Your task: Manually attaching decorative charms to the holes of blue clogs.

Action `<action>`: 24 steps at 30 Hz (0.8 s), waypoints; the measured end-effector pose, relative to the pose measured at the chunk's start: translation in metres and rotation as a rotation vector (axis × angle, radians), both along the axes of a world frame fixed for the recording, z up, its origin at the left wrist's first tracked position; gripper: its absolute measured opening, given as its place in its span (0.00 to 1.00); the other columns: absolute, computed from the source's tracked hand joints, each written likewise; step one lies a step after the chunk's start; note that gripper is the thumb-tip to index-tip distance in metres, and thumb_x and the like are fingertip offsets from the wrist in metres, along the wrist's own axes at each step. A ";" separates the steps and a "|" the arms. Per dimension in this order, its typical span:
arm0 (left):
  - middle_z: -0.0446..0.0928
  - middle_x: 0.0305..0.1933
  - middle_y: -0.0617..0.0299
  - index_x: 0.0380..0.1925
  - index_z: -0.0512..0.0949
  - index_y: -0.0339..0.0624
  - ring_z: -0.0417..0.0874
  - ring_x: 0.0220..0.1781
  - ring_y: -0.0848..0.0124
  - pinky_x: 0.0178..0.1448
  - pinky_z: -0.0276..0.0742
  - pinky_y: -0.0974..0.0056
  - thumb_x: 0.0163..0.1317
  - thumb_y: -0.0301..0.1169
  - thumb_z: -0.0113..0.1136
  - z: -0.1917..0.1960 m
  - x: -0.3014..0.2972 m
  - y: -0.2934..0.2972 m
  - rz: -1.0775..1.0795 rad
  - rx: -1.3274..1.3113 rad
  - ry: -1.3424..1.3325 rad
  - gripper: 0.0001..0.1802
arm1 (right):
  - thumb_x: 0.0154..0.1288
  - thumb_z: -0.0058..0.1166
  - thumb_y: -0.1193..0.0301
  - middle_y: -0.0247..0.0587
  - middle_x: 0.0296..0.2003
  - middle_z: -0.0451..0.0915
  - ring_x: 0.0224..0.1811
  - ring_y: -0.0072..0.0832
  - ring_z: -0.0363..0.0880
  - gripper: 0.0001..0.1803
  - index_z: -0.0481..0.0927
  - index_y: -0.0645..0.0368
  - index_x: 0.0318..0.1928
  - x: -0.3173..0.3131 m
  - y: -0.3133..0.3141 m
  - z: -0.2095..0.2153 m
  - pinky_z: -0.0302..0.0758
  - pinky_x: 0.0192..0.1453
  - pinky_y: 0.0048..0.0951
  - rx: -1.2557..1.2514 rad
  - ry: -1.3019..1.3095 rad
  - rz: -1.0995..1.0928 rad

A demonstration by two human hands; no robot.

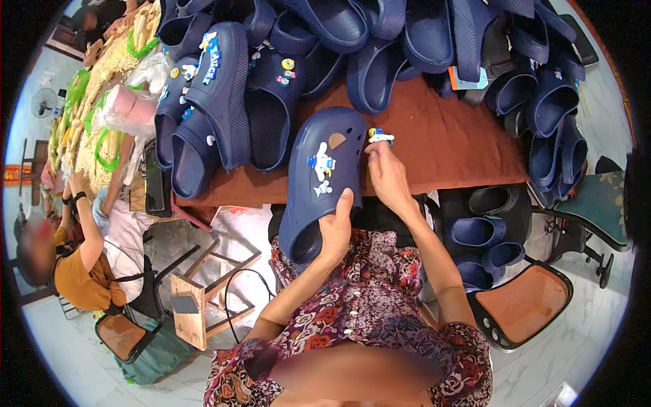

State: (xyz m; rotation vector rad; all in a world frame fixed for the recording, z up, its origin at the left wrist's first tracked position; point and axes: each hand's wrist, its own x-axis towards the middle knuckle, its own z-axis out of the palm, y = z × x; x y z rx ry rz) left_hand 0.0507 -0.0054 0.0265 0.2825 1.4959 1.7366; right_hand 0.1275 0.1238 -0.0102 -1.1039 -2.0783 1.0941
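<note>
My left hand (336, 227) grips a navy blue clog (315, 146) by its heel opening, toe pointing away from me. On the clog's top sit a white cartoon shoe charm (323, 160) and a smaller pale one below it; a tan patch and several open holes show too. Just right of the clog, my right hand (386, 169) pinches another shoe charm (380, 136), white with blue and yellow, between its fingertips. The charm is apart from the clog. Decorated clogs (220, 88) lie to the left on the brown tablecloth (441, 142).
Plain navy clogs (427, 37) are piled along the table's far side. More clogs (478, 230) rest on a dark surface at the lower right, beside an orange-seated chair (522, 305). At left stand a wooden stool (203, 292) and a person (85, 264) near a table of corn.
</note>
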 end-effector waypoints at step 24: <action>0.77 0.50 0.53 0.56 0.70 0.28 0.76 0.54 0.66 0.57 0.71 0.61 0.70 0.34 0.55 -0.052 0.019 -0.016 -0.199 -0.041 0.230 0.21 | 0.53 0.68 0.51 0.42 0.31 0.76 0.31 0.33 0.76 0.29 0.68 0.60 0.37 -0.014 -0.028 0.064 0.76 0.38 0.34 0.023 -0.005 0.098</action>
